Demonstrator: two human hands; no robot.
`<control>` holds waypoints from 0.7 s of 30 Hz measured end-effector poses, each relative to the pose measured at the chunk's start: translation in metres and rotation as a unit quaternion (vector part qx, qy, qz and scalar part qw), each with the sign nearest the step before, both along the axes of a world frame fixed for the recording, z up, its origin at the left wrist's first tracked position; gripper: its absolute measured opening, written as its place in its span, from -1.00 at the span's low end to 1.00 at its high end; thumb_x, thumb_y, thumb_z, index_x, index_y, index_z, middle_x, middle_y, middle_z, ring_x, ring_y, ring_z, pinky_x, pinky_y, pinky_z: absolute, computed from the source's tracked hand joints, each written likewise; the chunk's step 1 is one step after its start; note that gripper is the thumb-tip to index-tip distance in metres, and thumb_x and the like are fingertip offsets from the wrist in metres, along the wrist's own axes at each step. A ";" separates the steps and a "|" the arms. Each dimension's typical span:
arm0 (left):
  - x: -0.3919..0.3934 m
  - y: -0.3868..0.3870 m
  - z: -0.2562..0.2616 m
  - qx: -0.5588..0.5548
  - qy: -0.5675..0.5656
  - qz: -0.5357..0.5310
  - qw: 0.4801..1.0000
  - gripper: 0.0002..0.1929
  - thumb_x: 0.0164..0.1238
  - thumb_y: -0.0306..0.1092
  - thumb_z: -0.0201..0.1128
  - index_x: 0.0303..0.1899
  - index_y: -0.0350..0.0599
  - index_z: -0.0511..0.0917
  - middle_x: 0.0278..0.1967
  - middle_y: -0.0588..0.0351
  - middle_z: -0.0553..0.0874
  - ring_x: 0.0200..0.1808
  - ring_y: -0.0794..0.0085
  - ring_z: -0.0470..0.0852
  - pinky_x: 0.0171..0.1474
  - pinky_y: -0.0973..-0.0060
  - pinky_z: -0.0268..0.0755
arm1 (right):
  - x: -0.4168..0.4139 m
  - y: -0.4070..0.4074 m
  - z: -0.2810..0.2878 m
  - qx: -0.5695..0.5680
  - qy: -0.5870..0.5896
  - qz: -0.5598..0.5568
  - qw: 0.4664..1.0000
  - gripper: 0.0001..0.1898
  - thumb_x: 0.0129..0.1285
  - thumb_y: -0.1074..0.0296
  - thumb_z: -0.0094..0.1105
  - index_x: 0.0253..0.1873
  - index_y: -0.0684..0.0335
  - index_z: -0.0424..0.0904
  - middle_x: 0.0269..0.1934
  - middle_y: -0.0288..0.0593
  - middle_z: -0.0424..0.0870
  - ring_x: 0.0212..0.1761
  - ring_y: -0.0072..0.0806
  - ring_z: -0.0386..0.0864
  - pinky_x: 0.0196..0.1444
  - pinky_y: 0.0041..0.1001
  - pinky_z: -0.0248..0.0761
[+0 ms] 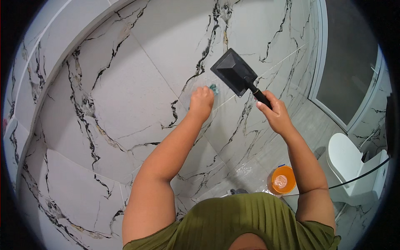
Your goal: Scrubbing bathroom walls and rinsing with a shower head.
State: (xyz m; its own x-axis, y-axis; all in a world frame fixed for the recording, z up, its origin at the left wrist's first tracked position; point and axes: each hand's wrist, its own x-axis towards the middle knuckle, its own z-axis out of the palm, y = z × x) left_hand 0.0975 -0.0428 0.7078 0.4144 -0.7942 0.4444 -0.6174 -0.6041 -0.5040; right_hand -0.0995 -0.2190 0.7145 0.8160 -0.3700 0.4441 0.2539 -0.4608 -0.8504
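My right hand (272,107) is closed round the black handle of a flat rectangular black tool (233,72), probably a hand-held shower head, lifted in front of the wall. My left hand (201,101) presses, with fingers curled, against the marble-patterned wall tiles (150,78). A bit of teal scrubbing material (214,89) pokes out beside its fingers; most of it is hidden under the hand. The tile around the left hand looks wet. The black head is up and to the right of the left hand, not touching it.
An orange bucket (286,175) holding liquid stands on the wet grey floor (250,172) at lower right. Further right are a white toilet (345,156) with its lid down and a dark hose (359,178). A framed frosted door (350,59) is at upper right. A tiled ledge (40,90) curves along the left.
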 end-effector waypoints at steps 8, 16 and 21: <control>-0.008 -0.003 0.018 -0.031 0.075 0.014 0.997 -0.92 -0.05 -0.47 0.15 -0.44 -0.16 0.46 -0.43 0.00 0.56 -0.37 0.16 0.58 -0.36 0.28 0.45 | -0.009 -0.004 -0.019 -0.012 0.039 -0.010 0.999 -0.75 0.19 0.21 0.08 -0.18 0.28 0.43 -0.64 -0.27 0.39 -0.61 -0.58 0.30 -0.52 -0.50 0.18; -0.025 -0.001 0.038 -0.191 0.077 -0.031 0.978 -0.82 -0.03 -0.49 0.15 -0.33 -0.19 0.37 -0.36 -0.03 0.52 -0.38 0.09 0.58 -0.36 0.21 0.44 | -0.009 -0.009 -0.033 0.045 -0.016 -0.014 0.999 -0.76 0.19 0.22 0.09 -0.20 0.29 0.43 -0.61 -0.31 0.35 -0.56 -0.62 0.28 -0.49 -0.55 0.17; -0.017 0.001 -0.018 -0.102 0.071 -0.032 0.992 -0.86 -0.01 -0.55 0.13 -0.36 -0.25 0.39 -0.25 -0.02 0.48 -0.32 0.15 0.58 -0.37 0.30 0.51 | -0.005 -0.008 -0.041 0.060 -0.014 -0.002 0.998 -0.77 0.20 0.22 0.08 -0.17 0.26 0.44 -0.59 -0.39 0.31 -0.56 -0.69 0.22 -0.51 -0.61 0.11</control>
